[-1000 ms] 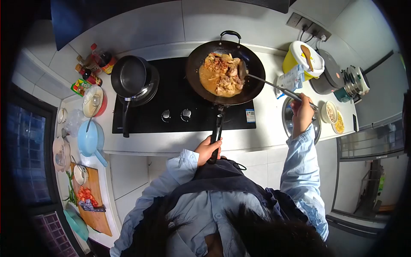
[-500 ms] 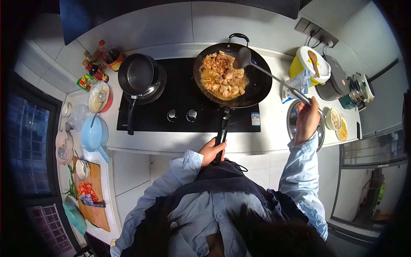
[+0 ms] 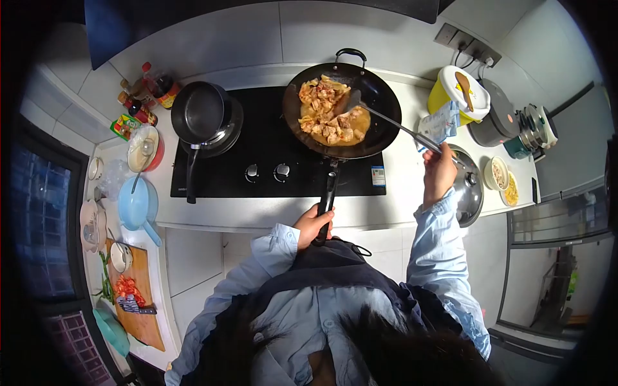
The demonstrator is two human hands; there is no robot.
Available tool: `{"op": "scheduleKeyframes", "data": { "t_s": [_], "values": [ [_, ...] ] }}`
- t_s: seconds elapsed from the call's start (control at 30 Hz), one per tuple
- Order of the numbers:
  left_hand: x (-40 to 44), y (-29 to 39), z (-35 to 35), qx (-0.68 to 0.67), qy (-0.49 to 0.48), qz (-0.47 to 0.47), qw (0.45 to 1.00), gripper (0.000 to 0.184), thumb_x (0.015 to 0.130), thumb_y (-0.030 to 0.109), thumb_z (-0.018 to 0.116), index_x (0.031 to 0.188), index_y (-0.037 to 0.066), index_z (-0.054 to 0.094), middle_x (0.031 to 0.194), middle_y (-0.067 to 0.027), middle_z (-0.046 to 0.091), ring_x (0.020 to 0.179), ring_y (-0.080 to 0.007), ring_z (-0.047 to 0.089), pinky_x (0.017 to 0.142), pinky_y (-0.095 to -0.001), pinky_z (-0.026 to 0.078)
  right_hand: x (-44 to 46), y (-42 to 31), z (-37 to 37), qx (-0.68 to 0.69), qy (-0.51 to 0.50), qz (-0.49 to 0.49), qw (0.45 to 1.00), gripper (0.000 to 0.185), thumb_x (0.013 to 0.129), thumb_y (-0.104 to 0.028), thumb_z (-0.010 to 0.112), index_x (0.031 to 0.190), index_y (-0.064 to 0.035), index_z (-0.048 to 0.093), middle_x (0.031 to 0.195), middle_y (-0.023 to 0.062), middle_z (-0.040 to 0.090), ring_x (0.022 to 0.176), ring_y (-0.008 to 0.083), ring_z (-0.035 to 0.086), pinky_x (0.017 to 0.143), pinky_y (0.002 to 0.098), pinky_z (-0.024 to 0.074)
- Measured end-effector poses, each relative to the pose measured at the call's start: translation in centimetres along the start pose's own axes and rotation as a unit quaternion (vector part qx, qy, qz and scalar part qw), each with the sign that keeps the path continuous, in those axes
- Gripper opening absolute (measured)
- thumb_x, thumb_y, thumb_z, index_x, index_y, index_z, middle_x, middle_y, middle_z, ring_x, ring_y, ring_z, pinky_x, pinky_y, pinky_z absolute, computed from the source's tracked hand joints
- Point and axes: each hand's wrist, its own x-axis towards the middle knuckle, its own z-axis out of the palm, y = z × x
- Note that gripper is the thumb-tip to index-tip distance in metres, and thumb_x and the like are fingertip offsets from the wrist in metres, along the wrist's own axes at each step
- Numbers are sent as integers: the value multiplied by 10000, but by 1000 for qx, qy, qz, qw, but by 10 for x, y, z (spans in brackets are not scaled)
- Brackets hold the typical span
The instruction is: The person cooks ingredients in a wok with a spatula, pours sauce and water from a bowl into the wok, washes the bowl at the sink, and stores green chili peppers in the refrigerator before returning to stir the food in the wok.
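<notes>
One black wok [image 3: 385, 119] sits over the cooktop [image 3: 261, 141], its handle [image 3: 329, 188] clasped by the left hand [image 3: 313, 226]. The right hand [image 3: 440, 172] grips a long-handled wok spatula [image 3: 425, 141], its blurred head among saucy, browned meat pieces [image 3: 338, 133] inside. Stirring seems underway; another stroke would call for a steady wok.

A pale tiled wall [image 3: 344, 35] spans twelve o'clock under a dark overhead panel [image 3: 129, 26], with sockets [image 3: 473, 47] between one and two. The white worktop [image 3: 219, 212] bends down past nine, beside a dim, bluish window [image 3: 42, 219]; light floor tiles [image 3: 380, 257] show towards five.
</notes>
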Motion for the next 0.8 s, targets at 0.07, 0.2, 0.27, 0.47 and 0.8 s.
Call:
{"op": "scheduleKeyframes", "data": {
  "t_s": [0.07, 0.2, 0.27, 0.47, 0.8],
  "values": [
    [1, 1, 2, -3, -1, 2, 1000, 296, 897, 217, 443, 1130, 40, 395, 689, -54, 513, 526, -142, 512, 479, -235, 404, 3, -4, -18, 22, 21, 6, 1000, 131, 873, -176, 479, 829, -53, 472, 598, 70, 542, 517, 152, 528, 457, 232, 405],
    [1, 2, 2, 8, 12, -4, 1000, 297, 898, 213, 442, 1131, 36, 391, 688, -50, 513, 511, -143, 510, 452, -228, 380, -6, -21, -42, 34, 39, -12, 999, 133, 870, -170, 484, 821, -46, 487, 598, 70, 538, 530, 146, 531, 461, 224, 419],
    [1, 2, 1, 4, 6, -3, 1000, 302, 898, 216, 444, 1132, 34, 388, 687, -50, 513, 510, -143, 512, 446, -227, 371, -16, -35, -42, 21, 45, -21, 999, 131, 869, -168, 487, 823, -45, 489, 598, 71, 538, 525, 146, 530, 465, 221, 426],
    [0, 2, 2, -1, 4, -4, 1000, 299, 898, 220, 445, 1128, 37, 391, 686, -48, 511, 511, -143, 514, 447, -227, 372, -19, -38, -35, -32, 52, -78, 995, 160, 846, -184, 521, 783, -43, 480, 579, 77, 538, 443, 142, 505, 451, 227, 439],
    [0, 0, 2, 4, 19, -2, 1000, 288, 892, 224, 457, 1114, 47, 409, 690, -44, 509, 521, -137, 508, 465, -235, 392, -18, -16, -6, 11, 16, -42, 999, 160, 858, -185, 509, 781, -48, 476, 585, 80, 535, 468, 150, 513, 471, 236, 442]
  ]
}}
